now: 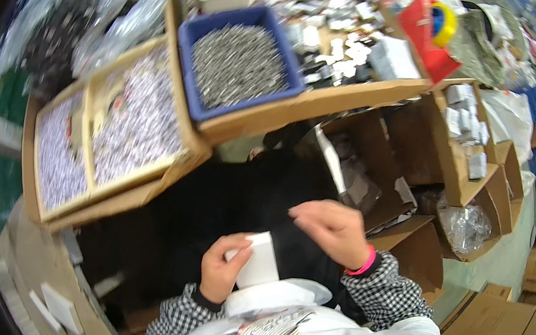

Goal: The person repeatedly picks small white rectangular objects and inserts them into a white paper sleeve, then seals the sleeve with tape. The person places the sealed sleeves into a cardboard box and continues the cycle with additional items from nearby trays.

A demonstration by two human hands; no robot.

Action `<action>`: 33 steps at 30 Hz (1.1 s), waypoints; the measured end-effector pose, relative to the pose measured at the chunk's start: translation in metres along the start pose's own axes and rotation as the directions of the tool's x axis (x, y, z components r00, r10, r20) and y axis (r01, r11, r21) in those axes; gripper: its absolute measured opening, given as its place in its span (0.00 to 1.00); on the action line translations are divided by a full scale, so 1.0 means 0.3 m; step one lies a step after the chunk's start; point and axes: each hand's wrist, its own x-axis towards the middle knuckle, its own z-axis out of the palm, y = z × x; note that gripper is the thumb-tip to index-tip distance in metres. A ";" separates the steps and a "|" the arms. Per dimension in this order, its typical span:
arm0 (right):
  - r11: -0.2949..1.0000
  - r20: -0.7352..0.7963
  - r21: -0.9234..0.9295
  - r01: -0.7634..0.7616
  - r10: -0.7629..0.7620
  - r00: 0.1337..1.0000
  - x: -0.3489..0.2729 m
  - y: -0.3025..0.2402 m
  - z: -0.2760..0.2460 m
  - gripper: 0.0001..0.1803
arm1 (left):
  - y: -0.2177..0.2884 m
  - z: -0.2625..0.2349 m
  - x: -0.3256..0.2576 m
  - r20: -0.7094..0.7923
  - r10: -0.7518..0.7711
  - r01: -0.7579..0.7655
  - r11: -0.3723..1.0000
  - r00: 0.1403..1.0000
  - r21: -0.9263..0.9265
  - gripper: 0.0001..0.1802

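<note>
Close to my body, my left hand [222, 269] grips a small flat white box [259, 261] between thumb and fingers. My right hand [330, 228] is raised to the right of the box and apart from it, its fingers stretched out and close together with nothing visible in them. Black cloth [227, 203] lies beneath and beyond both hands. Ahead of me, a blue bin [182, 70] holds many small grey metal pieces. A divided wooden tray [87, 128] at the left is filled with small pale lilac pieces.
Cardboard edging [320, 105] runs along the front of the worktop. Open cardboard boxes [420, 139] stand at the right, one with small white boxes. A yellow tape roll [447, 25] is at the back right. Thin white boxes [62, 309] lie at the lower left.
</note>
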 end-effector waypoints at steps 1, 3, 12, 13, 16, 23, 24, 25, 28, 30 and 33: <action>0.981 -0.203 0.121 -0.150 0.172 0.964 0.013 -0.007 -0.056 0.06 | -0.005 0.004 0.000 0.000 -0.013 0.013 1.000 1.000 -0.029 0.08; 0.999 -0.575 0.040 0.027 0.001 0.818 0.097 0.016 -0.216 0.08 | -0.014 0.008 -0.002 -0.001 -0.037 0.037 0.997 0.999 -0.069 0.08; 0.986 -0.737 -0.006 -0.167 0.109 0.668 0.427 0.125 -0.840 0.16 | -0.035 0.016 0.006 -0.045 -0.103 0.102 0.995 0.994 -0.021 0.07; 0.979 -0.681 0.034 -0.201 0.170 0.713 0.439 0.126 -0.855 0.18 | -0.039 0.017 0.006 -0.048 -0.112 0.110 0.993 0.993 -0.052 0.07; 0.940 -0.608 0.166 -0.297 0.335 0.720 0.466 0.107 -0.856 0.21 | -0.046 0.018 0.005 -0.051 -0.124 0.121 0.990 0.991 -0.069 0.07; 0.922 -0.638 0.381 -0.062 0.311 0.705 0.485 0.032 -0.809 0.14 | 0.017 0.029 0.000 0.001 -0.167 0.167 0.985 0.986 -0.039 0.16; 0.929 -0.651 0.370 -0.008 0.266 0.711 0.489 0.020 -0.809 0.14 | 0.029 0.036 -0.003 -0.037 -0.146 0.144 0.988 0.989 -0.060 0.12; 0.930 -0.672 0.368 0.016 0.254 0.696 0.493 0.010 -0.809 0.15 | 0.036 0.050 -0.009 -0.076 -0.128 0.122 0.989 0.989 -0.078 0.09; 0.943 -0.697 0.333 0.006 0.242 0.675 0.472 0.003 -0.795 0.17 | 0.050 0.061 -0.011 -0.102 -0.115 0.103 0.988 0.988 -0.117 0.07; 0.958 -0.701 0.288 0.004 0.208 0.682 0.438 0.019 -0.771 0.18 | 0.039 0.057 -0.009 -0.077 -0.114 0.103 0.987 0.991 -0.125 0.09; 0.921 -0.682 0.385 -0.056 0.324 0.656 0.409 0.062 -0.755 0.18 | 0.007 0.037 -0.008 -0.051 -0.119 0.114 0.989 0.992 -0.094 0.12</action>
